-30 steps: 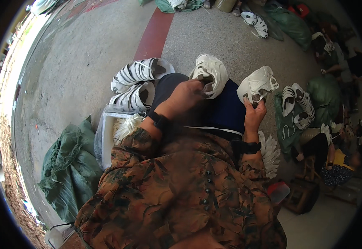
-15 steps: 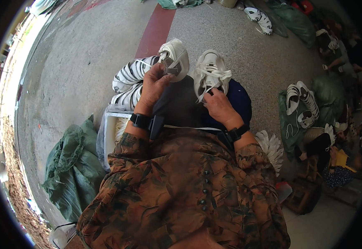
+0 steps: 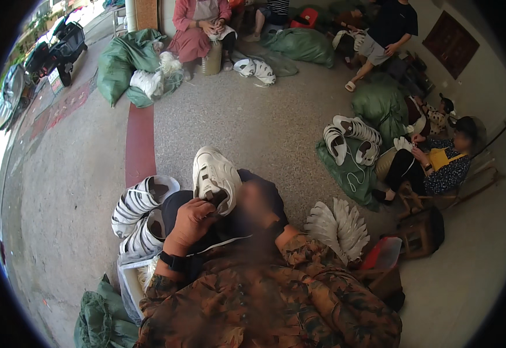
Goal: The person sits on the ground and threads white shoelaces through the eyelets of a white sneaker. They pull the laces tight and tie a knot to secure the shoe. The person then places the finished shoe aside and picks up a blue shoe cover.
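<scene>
A cream-white sneaker [image 3: 213,174] stands toe-away over my lap, its dark inside facing me. My left hand [image 3: 191,223] is closed on the sneaker's near end, at the collar opening, thumb and fingers pinched together. Beside the sneaker's right flank my right hand [image 3: 258,203] is smeared by motion, so its fingers cannot be made out. Two nested rows of white shoes with dark stripes [image 3: 130,210] lie just left of my knees. Only one sneaker shows at my hands; a second one is not visible.
A white box [image 3: 130,290] with pale cords stands by my left forearm, above a green sack [image 3: 103,319]. Fanned white shoe pieces [image 3: 340,229] are at my right. Further off are striped shoes on a green sack [image 3: 351,142], a seated co-worker [image 3: 450,168] and a standing person [image 3: 389,35].
My view has swung up and right. Two sneakers were at my hands before; now one shows. My left hand has gone to its collar, and my right hand has left the laces and is moving.
</scene>
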`<state>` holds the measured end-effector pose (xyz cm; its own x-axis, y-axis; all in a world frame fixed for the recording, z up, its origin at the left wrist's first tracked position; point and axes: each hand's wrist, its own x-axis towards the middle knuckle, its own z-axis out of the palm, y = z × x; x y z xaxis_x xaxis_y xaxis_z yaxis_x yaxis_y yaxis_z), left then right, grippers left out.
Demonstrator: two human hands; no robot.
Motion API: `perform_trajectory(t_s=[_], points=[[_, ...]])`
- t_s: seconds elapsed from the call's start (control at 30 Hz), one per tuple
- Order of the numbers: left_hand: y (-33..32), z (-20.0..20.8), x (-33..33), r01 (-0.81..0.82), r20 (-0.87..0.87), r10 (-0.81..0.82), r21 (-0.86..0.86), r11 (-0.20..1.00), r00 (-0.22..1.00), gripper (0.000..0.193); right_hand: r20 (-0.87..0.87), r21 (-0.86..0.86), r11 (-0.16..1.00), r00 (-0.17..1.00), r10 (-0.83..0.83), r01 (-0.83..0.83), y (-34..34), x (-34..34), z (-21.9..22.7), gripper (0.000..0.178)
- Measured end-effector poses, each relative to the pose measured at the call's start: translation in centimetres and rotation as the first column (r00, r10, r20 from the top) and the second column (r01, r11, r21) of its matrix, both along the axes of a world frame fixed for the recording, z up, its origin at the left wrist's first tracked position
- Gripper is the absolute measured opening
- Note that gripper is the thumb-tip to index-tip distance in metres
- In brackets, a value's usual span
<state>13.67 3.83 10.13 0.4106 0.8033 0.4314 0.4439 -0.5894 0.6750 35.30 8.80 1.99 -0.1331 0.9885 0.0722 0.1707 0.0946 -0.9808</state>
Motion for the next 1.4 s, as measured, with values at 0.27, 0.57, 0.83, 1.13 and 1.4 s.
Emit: perform_trajectory(t_s=[0.27, 0.57, 0.83, 1.13, 1.4], points=[[1.0, -1.6, 3.4, 0.156, -0.373, -0.101, 0.119, 0.981, 0.922, 0.003, 0.362, 0.407, 0.909, 0.899, -0.245, 0.084, -0.5, -2.9, 5.6, 0.046], [1.0, -1.6, 2.5, 0.048, -0.078, -0.044, 0.048, 0.998, 0.996, 0.009, 0.424, 0.394, 0.919, 0.881, -0.207, 0.026, 1.7, -4.0, -1.5, 0.046], [6.0, -7.5, 4.8, -0.344, -0.037, 0.354, 0.155, 0.926, 0.935, 0.038, 0.356, 0.336, 0.941, 0.93, -0.092, -0.036, 1.7, -2.6, -2.9, 0.037], [4.4, -10.3, 5.0, -0.416, 0.052, 0.413, 0.087, 0.905, 0.909, 0.03, 0.357, 0.084, 0.995, 0.934, 0.014, -0.047, -0.7, -2.4, 1.3, 0.034], [3.3, -10.8, 4.2, -0.4, 0.11, 0.404, -0.056, 0.915, 0.908, 0.036, 0.456, 0.153, 0.985, 0.89, -0.002, -0.076, -1.4, -3.1, 0.5, 0.037]])
